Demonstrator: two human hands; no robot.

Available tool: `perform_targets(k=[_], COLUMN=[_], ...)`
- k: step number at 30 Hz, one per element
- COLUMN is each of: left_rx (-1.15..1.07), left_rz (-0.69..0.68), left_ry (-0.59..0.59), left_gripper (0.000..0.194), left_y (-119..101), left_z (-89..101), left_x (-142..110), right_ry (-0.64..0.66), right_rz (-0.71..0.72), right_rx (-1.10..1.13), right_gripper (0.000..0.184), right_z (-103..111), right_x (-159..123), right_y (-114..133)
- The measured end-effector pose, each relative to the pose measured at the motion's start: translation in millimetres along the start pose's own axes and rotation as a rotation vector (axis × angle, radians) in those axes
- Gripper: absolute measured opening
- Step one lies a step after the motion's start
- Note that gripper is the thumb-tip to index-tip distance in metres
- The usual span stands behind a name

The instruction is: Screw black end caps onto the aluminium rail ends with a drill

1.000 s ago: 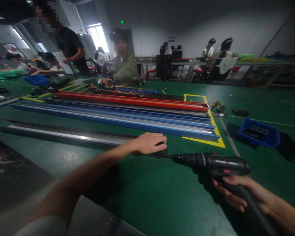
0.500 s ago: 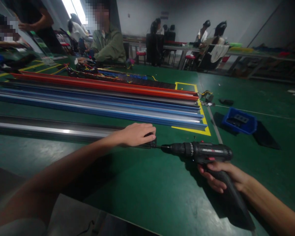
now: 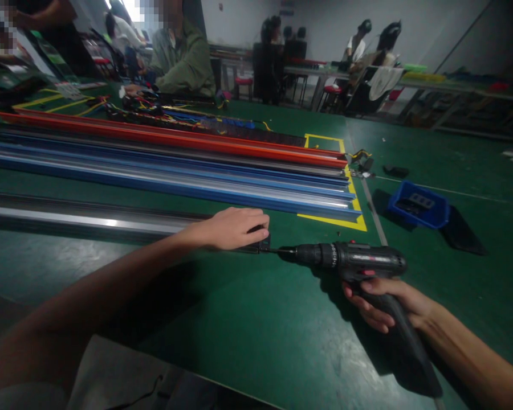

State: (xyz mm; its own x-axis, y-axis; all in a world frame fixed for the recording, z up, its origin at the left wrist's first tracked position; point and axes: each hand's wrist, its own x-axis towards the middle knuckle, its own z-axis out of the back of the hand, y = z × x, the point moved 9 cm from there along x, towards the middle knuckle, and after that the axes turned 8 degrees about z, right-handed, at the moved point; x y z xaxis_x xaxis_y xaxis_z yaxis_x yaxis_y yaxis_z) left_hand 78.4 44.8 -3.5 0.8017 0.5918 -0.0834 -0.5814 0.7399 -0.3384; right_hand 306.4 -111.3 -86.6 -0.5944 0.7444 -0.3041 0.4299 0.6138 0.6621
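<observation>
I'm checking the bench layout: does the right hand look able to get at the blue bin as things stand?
Probably not: the right hand grips the power drill, whose body lies partly between hand and bin. With that hand freed, the way to the open-topped blue bin looks free.

Red stools [image 3: 244,81] stand by a long bench [image 3: 320,73] before a grey wall [image 3: 241,29].

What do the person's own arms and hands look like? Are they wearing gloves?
No gloves! The left hand and right hand are both bare, and I can't see a watch or bracelet. The left forearm and right forearm are uncovered too. A pale, greyish sleeve shows higher on the left arm; the right sleeve isn't in view.
</observation>
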Motion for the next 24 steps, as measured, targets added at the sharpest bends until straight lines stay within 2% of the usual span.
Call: perform_targets(k=[15,24], left_rx=[-0.012,-0.017], left_rz=[0.002,-0.006], left_ry=[0.001,-0.005], left_gripper=[0.037,0.037], left_y=[0.6,0.0], left_z=[0.5,1.4], left_x=[-0.3,-0.2], right_ry=[-0.008,-0.036], right_rz=[0.02,0.041], right_rx=[-0.02,-0.036], right_gripper=[0.024,0.025], right_z=[-2.6,3.2], right_x=[2.0,-0.8], right_y=[2.8,1.1])
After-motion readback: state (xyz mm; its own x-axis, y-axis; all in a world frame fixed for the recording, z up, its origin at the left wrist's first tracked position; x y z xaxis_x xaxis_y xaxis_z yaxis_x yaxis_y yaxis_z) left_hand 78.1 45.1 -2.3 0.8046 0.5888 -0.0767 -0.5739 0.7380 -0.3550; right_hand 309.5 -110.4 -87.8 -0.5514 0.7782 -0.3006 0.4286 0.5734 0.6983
